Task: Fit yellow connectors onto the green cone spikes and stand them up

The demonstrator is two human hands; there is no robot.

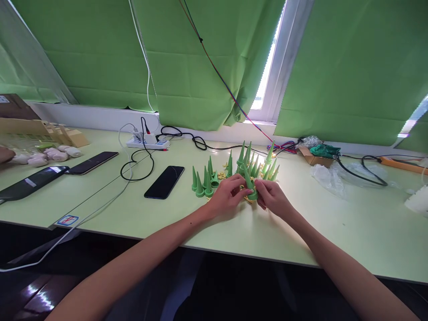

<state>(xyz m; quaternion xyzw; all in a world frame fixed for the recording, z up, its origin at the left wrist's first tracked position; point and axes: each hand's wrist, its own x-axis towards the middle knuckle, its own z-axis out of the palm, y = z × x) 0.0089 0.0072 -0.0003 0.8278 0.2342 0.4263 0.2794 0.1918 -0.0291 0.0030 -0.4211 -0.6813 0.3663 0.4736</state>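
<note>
Between my two hands a green cone (248, 179) leans with its tip up and its wide ringed base near the table. My left hand (230, 194) pinches this cone from the left side. From the right, the closed fingers of my right hand (270, 195) meet at the cone's base; what they hold is too small to make out. Several more green cones (199, 185) stand upright to the left of my hands, and others stand just behind them. Small yellow pieces (221, 174) lie scattered among the cones.
A black phone (164, 182) lies left of the cones. Farther left are two dark flat devices, a power strip (147, 142) with cables, pinkish-white rolls (56, 154) and part of another person's hand (6, 154). Clear plastic bags (329, 179) and a small box lie at the right.
</note>
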